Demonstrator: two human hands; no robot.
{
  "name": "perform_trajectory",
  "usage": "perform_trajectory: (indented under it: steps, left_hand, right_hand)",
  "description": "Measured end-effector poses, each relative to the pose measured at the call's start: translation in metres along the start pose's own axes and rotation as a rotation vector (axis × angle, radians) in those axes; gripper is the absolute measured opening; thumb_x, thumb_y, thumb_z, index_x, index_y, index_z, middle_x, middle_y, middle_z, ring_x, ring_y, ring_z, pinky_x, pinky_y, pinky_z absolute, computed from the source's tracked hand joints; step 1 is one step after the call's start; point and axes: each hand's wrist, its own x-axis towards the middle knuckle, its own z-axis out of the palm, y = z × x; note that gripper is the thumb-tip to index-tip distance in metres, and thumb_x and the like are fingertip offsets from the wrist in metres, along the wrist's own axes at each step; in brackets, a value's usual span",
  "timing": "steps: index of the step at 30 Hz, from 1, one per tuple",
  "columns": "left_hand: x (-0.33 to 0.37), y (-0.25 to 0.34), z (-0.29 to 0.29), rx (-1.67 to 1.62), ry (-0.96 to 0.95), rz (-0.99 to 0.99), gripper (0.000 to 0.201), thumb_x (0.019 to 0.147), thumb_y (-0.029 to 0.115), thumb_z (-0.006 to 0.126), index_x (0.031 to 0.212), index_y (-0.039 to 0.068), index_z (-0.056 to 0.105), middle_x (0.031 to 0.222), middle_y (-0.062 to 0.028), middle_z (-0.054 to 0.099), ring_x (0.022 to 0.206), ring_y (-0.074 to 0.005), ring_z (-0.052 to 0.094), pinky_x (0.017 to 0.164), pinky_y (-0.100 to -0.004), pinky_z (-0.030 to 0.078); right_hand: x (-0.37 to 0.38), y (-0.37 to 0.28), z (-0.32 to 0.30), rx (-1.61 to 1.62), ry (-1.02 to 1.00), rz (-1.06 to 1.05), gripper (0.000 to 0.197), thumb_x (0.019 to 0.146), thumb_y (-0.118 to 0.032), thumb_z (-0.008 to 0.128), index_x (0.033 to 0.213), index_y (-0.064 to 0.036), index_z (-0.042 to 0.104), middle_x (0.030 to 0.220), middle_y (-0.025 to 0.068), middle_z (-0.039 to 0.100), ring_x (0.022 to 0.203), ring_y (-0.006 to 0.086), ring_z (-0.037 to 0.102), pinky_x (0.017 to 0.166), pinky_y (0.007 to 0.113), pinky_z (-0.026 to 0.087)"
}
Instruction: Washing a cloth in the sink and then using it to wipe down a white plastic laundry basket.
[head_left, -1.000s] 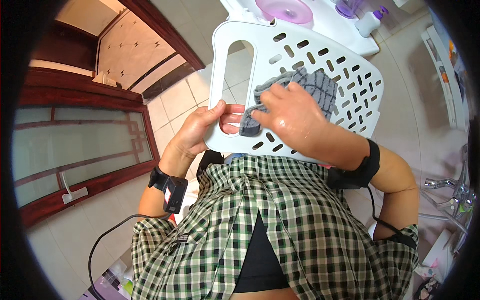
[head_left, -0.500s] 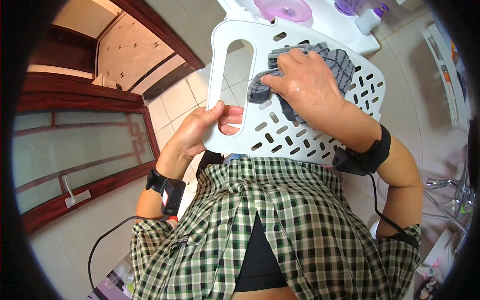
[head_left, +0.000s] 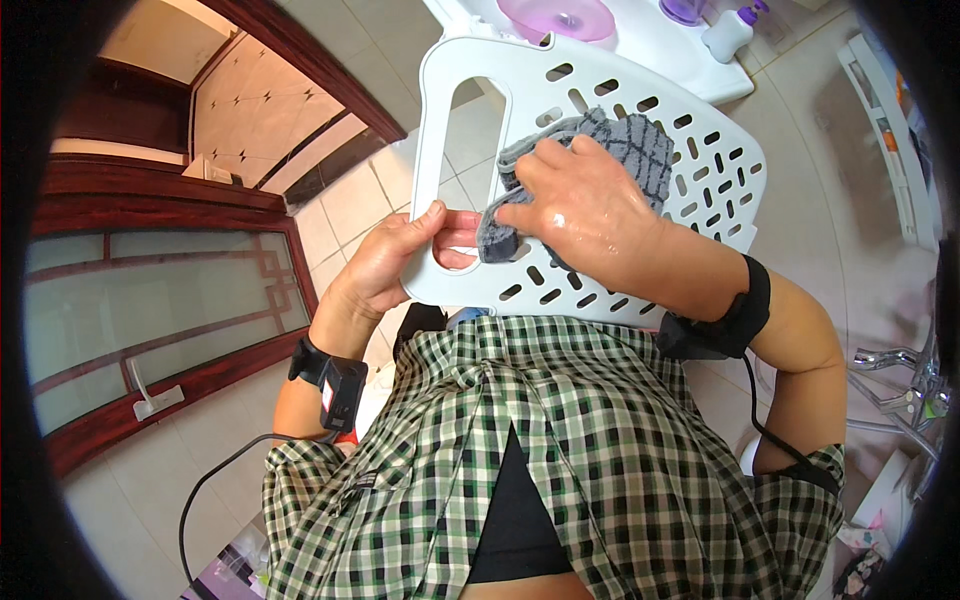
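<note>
A white plastic panel [head_left: 600,285] with many short slots and a long handle opening is held up in front of my body. My left hand [head_left: 405,250] grips its left rim, thumb on the near face and fingers showing through the handle opening. A folded grey cloth [head_left: 640,160] with dark checked lines lies against the slotted face. My right hand [head_left: 585,205], wet on its back, is closed on this cloth and presses it to the panel just right of the handle opening. Part of the cloth is hidden under that hand.
Beyond the panel is a white washbasin [head_left: 640,50] with a pink basin [head_left: 560,15] and a purple-topped pump bottle [head_left: 730,35]. A dark red framed glass door [head_left: 170,300] stands at left. Metal taps [head_left: 905,380] and a white rack [head_left: 885,140] are at right.
My right hand has moved the cloth left and toward me across the panel, near the handle opening. My left hand keeps its hold on the rim.
</note>
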Motion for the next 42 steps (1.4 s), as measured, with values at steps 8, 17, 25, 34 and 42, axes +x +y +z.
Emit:
perform_trajectory:
  steps: [8, 17, 25, 34, 42]
  left_hand:
    - [0.004, -0.004, 0.0, -0.003, 0.015, 0.002, 0.037, 0.084, 0.028, 0.043, 0.101, -0.004, 0.048, 0.091, -0.0132, 0.056, 0.072, -0.0165, 0.058, 0.063, -0.0265, 0.05]
    - [-0.003, 0.009, 0.021, 0.0, -0.073, 0.049, 0.044, 0.083, 0.029, 0.045, 0.104, -0.009, 0.044, 0.1, -0.0211, 0.052, 0.079, -0.0199, 0.058, 0.07, -0.0284, 0.049]
    - [-0.026, 0.035, 0.054, 0.047, -0.098, 0.1, 0.054, 0.082, 0.028, 0.046, 0.125, 0.002, 0.025, 0.096, -0.0154, 0.055, 0.077, -0.017, 0.059, 0.071, -0.0239, 0.047]
    - [0.006, -0.001, 0.092, 0.022, 0.148, 0.171, 0.035, 0.081, 0.028, 0.049, 0.1, -0.002, 0.046, 0.088, -0.013, 0.056, 0.072, -0.0178, 0.057, 0.067, -0.0289, 0.047]
    - [0.014, -0.02, 0.078, -0.076, 0.026, 0.17, 0.025, 0.084, 0.024, 0.043, 0.09, 0.001, 0.049, 0.086, -0.0137, 0.057, 0.074, -0.0185, 0.058, 0.068, -0.0278, 0.049]
  right_hand:
    - [-0.009, -0.011, 0.004, 0.137, 0.04, -0.093, 0.016, 0.062, -0.013, 0.052, 0.076, -0.0144, 0.058, 0.07, 0.0019, 0.042, 0.076, 0.0171, 0.043, 0.062, 0.029, 0.032]
    - [-0.013, 0.091, -0.06, -0.226, 0.459, 0.36, 0.018, 0.066, -0.012, 0.057, 0.084, -0.0145, 0.059, 0.07, 0.0043, 0.048, 0.068, 0.0234, 0.049, 0.059, 0.031, 0.041]
    - [0.008, 0.07, -0.13, 0.521, 0.855, 0.454, 0.024, 0.071, -0.028, 0.055, 0.089, -0.0136, 0.058, 0.085, 0.0097, 0.054, 0.084, 0.0237, 0.05, 0.069, 0.032, 0.041]
    - [-0.046, 0.049, -0.052, 0.126, 0.309, -0.079, 0.049, 0.061, -0.03, 0.065, 0.105, -0.0143, 0.05, 0.119, 0.0085, 0.038, 0.116, 0.0257, 0.028, 0.092, 0.045, 0.024]
    - [-0.086, 0.106, -0.047, -0.176, 0.31, 0.24, 0.036, 0.068, -0.028, 0.053, 0.103, -0.0181, 0.051, 0.114, 0.0037, 0.041, 0.103, 0.0205, 0.035, 0.081, 0.04, 0.031]
